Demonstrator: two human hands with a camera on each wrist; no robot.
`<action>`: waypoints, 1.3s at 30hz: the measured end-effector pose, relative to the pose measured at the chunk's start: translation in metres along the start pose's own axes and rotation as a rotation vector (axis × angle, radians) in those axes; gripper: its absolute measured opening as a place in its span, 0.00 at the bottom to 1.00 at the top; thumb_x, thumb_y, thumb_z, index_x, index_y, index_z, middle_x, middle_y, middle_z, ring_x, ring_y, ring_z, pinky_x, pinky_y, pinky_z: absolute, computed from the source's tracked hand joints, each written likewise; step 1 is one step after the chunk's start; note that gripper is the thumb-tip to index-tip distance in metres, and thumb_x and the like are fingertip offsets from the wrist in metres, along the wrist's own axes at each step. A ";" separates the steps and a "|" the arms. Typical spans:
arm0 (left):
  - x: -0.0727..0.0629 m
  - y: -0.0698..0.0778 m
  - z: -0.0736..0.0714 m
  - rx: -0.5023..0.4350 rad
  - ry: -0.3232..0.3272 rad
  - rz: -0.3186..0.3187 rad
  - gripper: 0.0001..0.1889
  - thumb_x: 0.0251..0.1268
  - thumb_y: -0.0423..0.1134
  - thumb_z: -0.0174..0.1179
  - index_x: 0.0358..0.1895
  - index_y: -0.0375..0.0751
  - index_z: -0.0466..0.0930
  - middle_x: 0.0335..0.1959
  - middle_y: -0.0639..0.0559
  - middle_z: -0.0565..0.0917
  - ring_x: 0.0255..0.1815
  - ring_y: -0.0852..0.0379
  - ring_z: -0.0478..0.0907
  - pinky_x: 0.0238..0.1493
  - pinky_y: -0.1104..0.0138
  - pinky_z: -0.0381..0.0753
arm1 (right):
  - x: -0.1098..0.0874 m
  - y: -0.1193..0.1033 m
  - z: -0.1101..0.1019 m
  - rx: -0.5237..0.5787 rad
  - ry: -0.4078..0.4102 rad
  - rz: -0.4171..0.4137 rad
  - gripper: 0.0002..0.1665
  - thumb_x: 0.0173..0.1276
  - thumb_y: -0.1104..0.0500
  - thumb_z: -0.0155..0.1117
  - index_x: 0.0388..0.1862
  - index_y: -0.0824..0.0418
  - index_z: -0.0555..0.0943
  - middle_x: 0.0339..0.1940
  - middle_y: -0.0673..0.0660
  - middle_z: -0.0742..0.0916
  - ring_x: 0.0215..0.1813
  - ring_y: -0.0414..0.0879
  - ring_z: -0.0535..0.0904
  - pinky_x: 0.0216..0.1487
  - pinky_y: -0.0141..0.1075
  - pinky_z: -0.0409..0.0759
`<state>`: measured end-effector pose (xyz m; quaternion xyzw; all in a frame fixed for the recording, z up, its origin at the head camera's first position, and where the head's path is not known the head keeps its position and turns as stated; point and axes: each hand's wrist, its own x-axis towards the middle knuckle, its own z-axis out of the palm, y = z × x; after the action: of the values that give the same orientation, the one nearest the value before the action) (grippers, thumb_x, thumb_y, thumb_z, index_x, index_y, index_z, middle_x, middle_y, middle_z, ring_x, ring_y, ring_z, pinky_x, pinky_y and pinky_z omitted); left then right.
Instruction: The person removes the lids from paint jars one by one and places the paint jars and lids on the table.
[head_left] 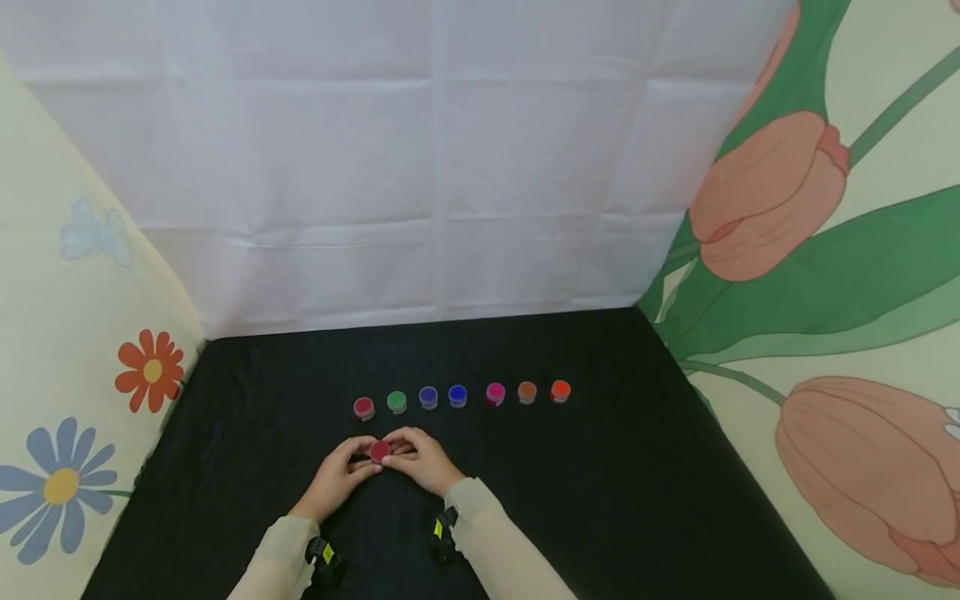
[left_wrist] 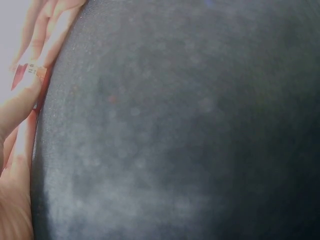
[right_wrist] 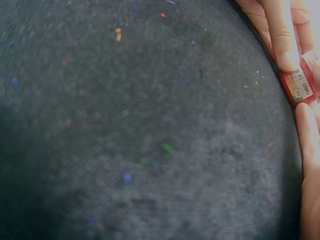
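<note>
A small round jar point(head_left: 380, 452) with a dark red lid is between both hands, low over the black cloth. My left hand point(head_left: 330, 483) pinches it from the left side. From the right, my right hand point(head_left: 431, 467) grips the same jar with thumb and fingers. The right wrist view shows a printed label on the red jar point(right_wrist: 301, 87), partly covered by fingertips. In the left wrist view the jar point(left_wrist: 42, 75) appears at the left edge behind a thumb.
Several similar jars stand in a row behind the hands, from a red-lidded jar point(head_left: 363, 407) through a green one point(head_left: 397, 402) to an orange one point(head_left: 560, 390). Black cloth point(head_left: 637, 483) covers the table; a white sheet point(head_left: 450, 167) hangs behind. Coloured specks dot the cloth.
</note>
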<state>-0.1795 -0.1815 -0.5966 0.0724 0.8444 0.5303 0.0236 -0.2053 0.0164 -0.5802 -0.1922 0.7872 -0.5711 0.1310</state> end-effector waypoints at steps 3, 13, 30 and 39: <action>-0.001 0.000 0.001 -0.003 0.003 -0.007 0.17 0.63 0.29 0.69 0.54 0.36 0.80 0.48 0.47 0.80 0.50 0.51 0.80 0.52 0.66 0.83 | -0.001 -0.001 0.000 -0.013 -0.002 -0.006 0.13 0.71 0.62 0.68 0.53 0.61 0.84 0.42 0.51 0.82 0.44 0.38 0.80 0.51 0.29 0.80; -0.003 0.000 0.001 -0.021 0.002 0.003 0.18 0.62 0.26 0.69 0.54 0.34 0.80 0.48 0.46 0.80 0.51 0.51 0.81 0.52 0.67 0.83 | -0.002 -0.001 -0.001 -0.055 -0.021 -0.031 0.15 0.73 0.61 0.66 0.56 0.61 0.84 0.43 0.53 0.83 0.45 0.40 0.81 0.52 0.31 0.80; -0.001 0.003 0.002 -0.009 0.009 0.015 0.18 0.62 0.26 0.68 0.55 0.35 0.80 0.47 0.47 0.80 0.50 0.54 0.81 0.52 0.67 0.83 | 0.002 -0.006 -0.009 -0.001 -0.066 0.012 0.16 0.72 0.61 0.67 0.58 0.59 0.81 0.46 0.55 0.85 0.45 0.41 0.80 0.51 0.33 0.79; 0.000 0.002 0.003 -0.006 0.012 0.003 0.17 0.62 0.27 0.68 0.54 0.36 0.81 0.46 0.48 0.80 0.49 0.53 0.80 0.52 0.66 0.83 | 0.001 -0.007 -0.006 0.024 -0.035 0.052 0.11 0.71 0.61 0.69 0.51 0.57 0.82 0.45 0.54 0.86 0.45 0.42 0.81 0.51 0.35 0.79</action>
<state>-0.1787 -0.1785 -0.5963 0.0704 0.8427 0.5335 0.0183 -0.2080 0.0187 -0.5714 -0.1798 0.7826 -0.5736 0.1617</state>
